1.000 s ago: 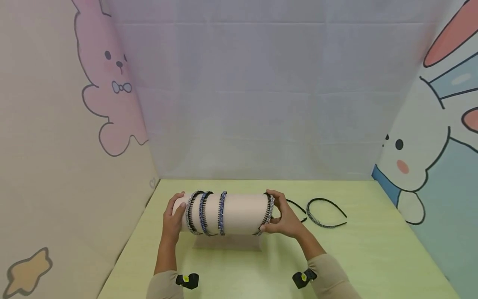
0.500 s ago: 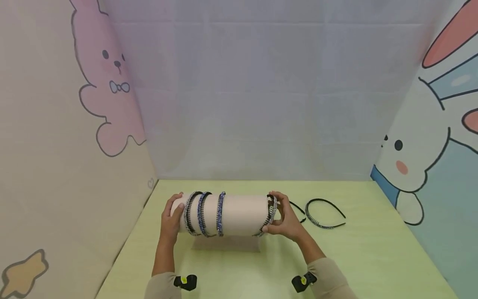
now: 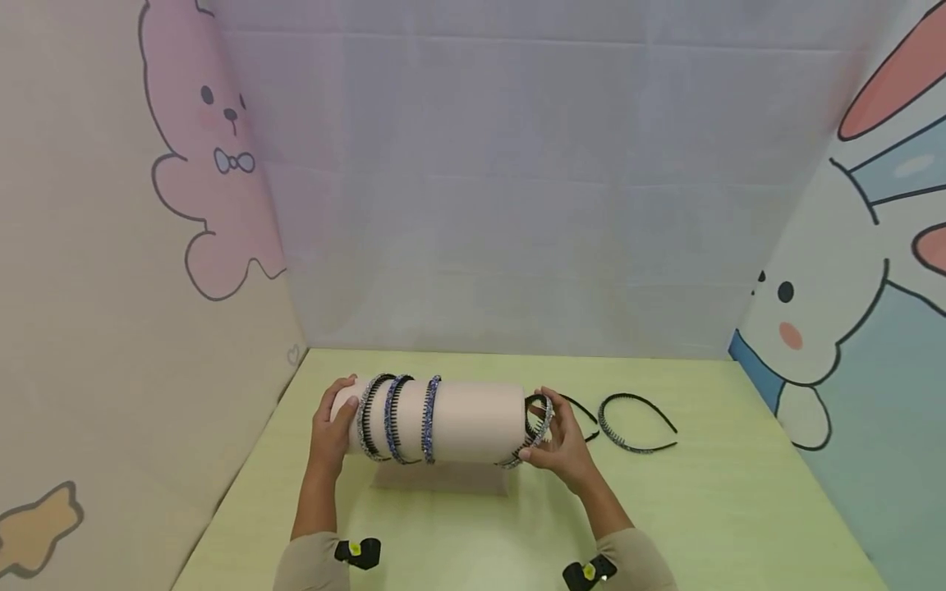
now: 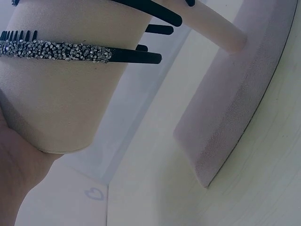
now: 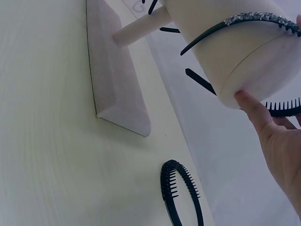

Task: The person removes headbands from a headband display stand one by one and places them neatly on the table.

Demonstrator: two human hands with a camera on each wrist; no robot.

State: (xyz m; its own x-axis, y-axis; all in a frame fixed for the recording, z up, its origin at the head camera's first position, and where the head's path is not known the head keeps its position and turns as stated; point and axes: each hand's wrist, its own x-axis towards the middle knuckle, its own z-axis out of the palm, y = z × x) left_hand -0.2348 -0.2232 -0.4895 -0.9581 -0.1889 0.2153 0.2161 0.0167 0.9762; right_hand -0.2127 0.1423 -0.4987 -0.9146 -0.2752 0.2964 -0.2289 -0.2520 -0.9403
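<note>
A cream padded cylinder (image 3: pixel 476 423) lies sideways on a stand with a low base (image 3: pixel 442 478). My left hand (image 3: pixel 330 431) grips its left end, thumb in front. Near that end sit a silver rhinestone headband (image 3: pixel 365 423) and two blue ones, the outer blue headband (image 3: pixel 429 423) closest to the middle. At the right end, my right hand (image 3: pixel 565 447) holds another silver rhinestone headband (image 3: pixel 547 419), tilted and partly past the cylinder's end. In the right wrist view its black tips (image 5: pixel 200 81) straddle the cylinder, and the thumb (image 5: pixel 251 106) touches the end face.
Right of the stand, a toothed headband (image 3: pixel 604 427) lies on the pale green table (image 3: pixel 709 509). Another black headband (image 3: pixel 584 406) lies partly hidden behind my right hand. Walls with cartoon rabbits (image 3: pixel 787 328) flank both sides; a pale curtain hangs behind.
The silver headband at the right end has shifted rightward and tilted, its top now beyond the cylinder's end. My right hand moved with it; my left keeps its grip.
</note>
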